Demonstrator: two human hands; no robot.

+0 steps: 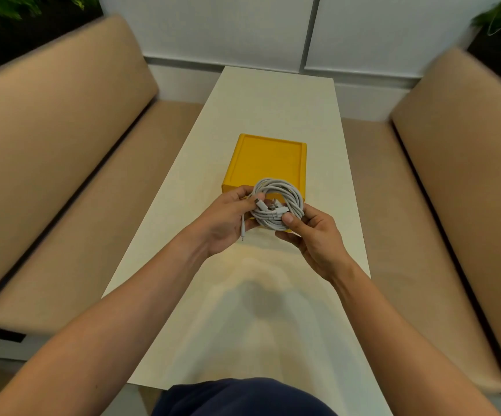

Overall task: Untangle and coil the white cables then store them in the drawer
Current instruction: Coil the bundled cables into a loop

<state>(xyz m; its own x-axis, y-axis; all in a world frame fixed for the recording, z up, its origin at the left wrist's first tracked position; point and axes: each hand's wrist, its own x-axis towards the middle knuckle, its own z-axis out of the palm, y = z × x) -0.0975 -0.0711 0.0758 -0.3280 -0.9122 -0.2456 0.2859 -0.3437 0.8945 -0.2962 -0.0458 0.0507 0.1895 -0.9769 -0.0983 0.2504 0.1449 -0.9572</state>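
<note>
A bundle of white cables (285,196) is wound into a round coil and held above the table, just in front of the yellow drawer box (268,160). My left hand (228,217) grips the coil's left side, and one loose cable end with a plug hangs down past its palm. My right hand (312,232) holds the coil's lower right side with the thumb pressed on the strands. Several plug ends lie across the middle of the coil. The front face of the yellow box is hidden behind the coil and my hands.
The long white table (273,103) runs away from me between two tan cushioned benches, one on the left (63,163) and one on the right (441,175). A white wall closes the far end. Dark planters with green plants stand at both back corners.
</note>
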